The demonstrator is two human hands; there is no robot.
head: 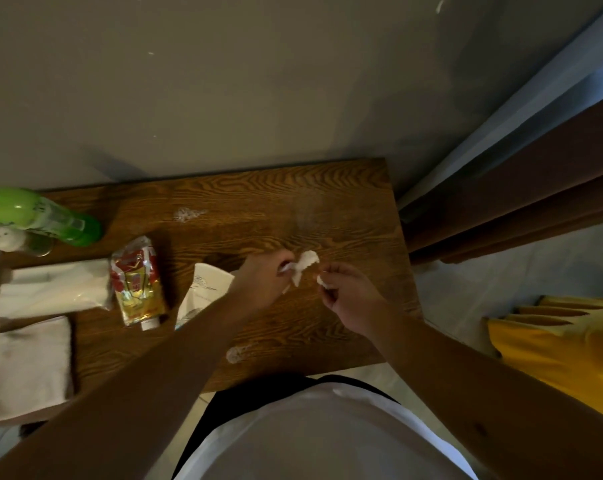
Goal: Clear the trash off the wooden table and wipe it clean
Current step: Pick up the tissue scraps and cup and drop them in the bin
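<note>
Your left hand (263,275) pinches a tissue scrap (305,263), your right hand (345,292) a smaller bit (321,280). Pouch (137,284), cup (203,292) and smears (189,214) remain on the desk (328,209); wiping isn't done.

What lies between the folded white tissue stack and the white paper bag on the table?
In the head view, a red-and-yellow pouch lies between the tissue stack and the paper bag.

A green bottle (40,216) lies on its side at about nine o'clock, with a small jar with a white lid (12,240) touching it just below. A yellow cloth (567,348) sits on the floor at about four o'clock. A dark brown curtain (522,188) hangs at two o'clock, next to the grey wall (224,81).
</note>
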